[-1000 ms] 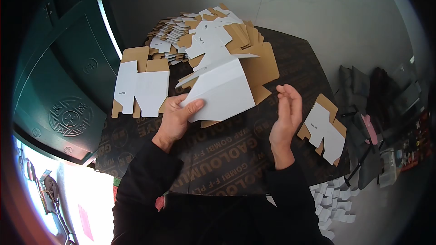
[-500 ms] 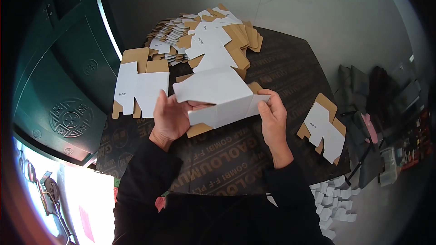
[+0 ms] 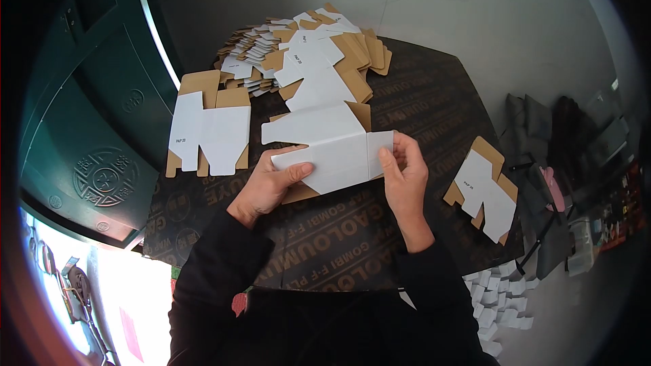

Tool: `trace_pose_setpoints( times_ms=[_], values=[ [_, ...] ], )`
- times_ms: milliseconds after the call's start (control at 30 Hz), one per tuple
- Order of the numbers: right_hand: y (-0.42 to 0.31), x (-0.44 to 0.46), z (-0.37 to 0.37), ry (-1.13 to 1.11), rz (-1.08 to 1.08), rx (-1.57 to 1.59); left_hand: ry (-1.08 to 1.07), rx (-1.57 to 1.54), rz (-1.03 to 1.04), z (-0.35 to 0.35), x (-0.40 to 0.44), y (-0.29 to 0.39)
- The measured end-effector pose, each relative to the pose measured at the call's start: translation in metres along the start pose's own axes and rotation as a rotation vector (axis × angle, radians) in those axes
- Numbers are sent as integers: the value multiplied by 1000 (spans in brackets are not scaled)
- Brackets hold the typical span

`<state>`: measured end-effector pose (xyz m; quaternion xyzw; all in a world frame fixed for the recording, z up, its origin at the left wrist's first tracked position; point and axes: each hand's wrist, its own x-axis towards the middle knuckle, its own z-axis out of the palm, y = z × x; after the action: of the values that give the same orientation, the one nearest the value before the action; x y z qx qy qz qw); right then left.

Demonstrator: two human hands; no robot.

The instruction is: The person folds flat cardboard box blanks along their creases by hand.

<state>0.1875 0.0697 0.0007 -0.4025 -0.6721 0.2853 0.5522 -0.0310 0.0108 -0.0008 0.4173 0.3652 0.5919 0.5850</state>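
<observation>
The left hand (image 3: 266,186) clamps the partly folded white carton (image 3: 337,154) at left, while the right hand (image 3: 406,175) pinches its end flap (image 3: 377,148) at right, over the tabletop (image 3: 434,105).

The left hand (image 3: 271,183) holds one end of a half-folded white box (image 3: 332,152). The right hand (image 3: 407,173) pinches the flap (image 3: 380,149) at the other end. Behind them, a big pile of flat boxes (image 3: 315,74) sits on the dark table (image 3: 434,105). Small white boxes (image 3: 498,301) lie down low on the right.
</observation>
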Motion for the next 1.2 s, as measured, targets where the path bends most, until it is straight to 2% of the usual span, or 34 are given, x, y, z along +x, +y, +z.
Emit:
trace_pose_setpoints(
  times_ms=[67, 233, 367, 533, 733, 867, 1033, 1067, 1200],
  values=[
    [0, -2, -1, -41, 11, -19, -1, -17, -5, 0, 0, -1],
    [5, -7, 3, -153, -137, -124, -63, 15, -48, -2, 0, -4],
    [-9, -10, -1, -386, 145, -46, -35, 120, -67, 12, -3, 2],
    [-7, -15, 2, -360, 210, 145, 37, 92, -63, 9, 3, -3],
    [-14, -15, 2, -289, 181, 206, -7, 80, -91, 13, 2, -3],
    [-8, -12, 0, -365, 291, 285, -11, 68, -82, 14, 1, -1],
    [-8, -11, 3, -401, 310, 457, -55, 87, -20, 12, 1, -7],
    [-7, -10, 4, -403, 310, 456, -53, 85, -19, 12, 1, -7],
    [-6, -2, 3, -257, 216, 59, 12, 92, -24, 10, 1, -4]
  ],
)
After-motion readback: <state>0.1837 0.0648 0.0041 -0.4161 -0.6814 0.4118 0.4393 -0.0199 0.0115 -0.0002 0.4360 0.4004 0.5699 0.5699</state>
